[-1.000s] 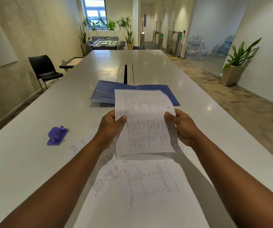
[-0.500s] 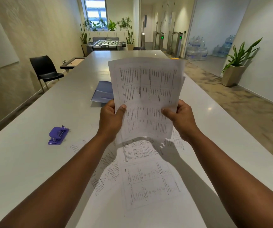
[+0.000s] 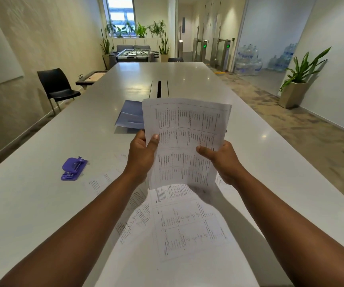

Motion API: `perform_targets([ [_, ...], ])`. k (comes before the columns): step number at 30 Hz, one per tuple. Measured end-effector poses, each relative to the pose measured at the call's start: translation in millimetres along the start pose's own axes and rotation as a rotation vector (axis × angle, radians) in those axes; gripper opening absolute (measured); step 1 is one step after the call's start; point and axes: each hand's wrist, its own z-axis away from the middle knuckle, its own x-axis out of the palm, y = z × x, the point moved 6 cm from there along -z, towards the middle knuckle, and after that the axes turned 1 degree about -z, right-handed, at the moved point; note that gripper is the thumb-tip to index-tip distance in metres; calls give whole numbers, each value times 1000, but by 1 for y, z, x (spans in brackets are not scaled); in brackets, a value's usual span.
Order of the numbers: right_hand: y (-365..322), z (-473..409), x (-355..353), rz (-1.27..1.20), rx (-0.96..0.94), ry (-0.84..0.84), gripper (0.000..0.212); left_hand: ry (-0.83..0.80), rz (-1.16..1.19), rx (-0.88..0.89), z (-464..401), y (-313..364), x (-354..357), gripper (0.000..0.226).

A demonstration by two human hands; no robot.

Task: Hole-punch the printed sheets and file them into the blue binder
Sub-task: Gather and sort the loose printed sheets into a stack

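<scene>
I've got the printed sheets (image 3: 184,141) up at mid-frame, left hand (image 3: 141,156) and right hand (image 3: 224,162) pinching the side edges, thumbs on top, fingers curled behind. Thin, floppy paper, I reckon; it bows, so grip near the edges. More pages lie flat on the glossy white counter (image 3: 32,204). The purple punch (image 3: 73,168) sits left, the blue binder (image 3: 129,118) beyond.

held sheets (image 3: 185,141): white, black print in ruled columns
binder (image 3: 130,118): pale blue
hole punch (image 3: 73,168): purple
table (image 3: 32,199): white, glossy
chair (image 3: 56,85): black
</scene>
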Motion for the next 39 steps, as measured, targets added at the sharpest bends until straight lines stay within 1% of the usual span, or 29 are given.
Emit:
perform_targets([
  [6,-7,1,-1,-45,-2,10,22,22,92,12,0,8,-1,27],
  [11,15,10,3,-20,95,28,22,-21,89,-89,10,-17,5,37],
  [16,7,9,-2,-98,55,46,14,78,116,-47,10,-7,-3,46],
  [18,8,8,-2,-127,56,30,16,47,163,-49,10,-9,-2,47],
  [22,22,12,3,-53,109,0,18,-57,198,-141,20,-22,10,58],
  [24,23,12,3,-30,108,-2,18,-68,206,-149,21,-24,10,59],
  [26,20,11,0,-60,98,6,16,-76,226,-119,18,-20,7,57],
  [30,17,8,-2,-115,88,-6,22,-97,246,-75,12,-13,4,53],
  [35,28,11,-2,-29,114,-36,22,-112,201,-116,20,-30,3,64],
  [36,28,11,-4,-30,106,-28,22,-98,193,-104,20,-30,1,62],
  [39,23,10,-9,-59,69,8,22,-46,142,-62,17,-24,-2,39],
])
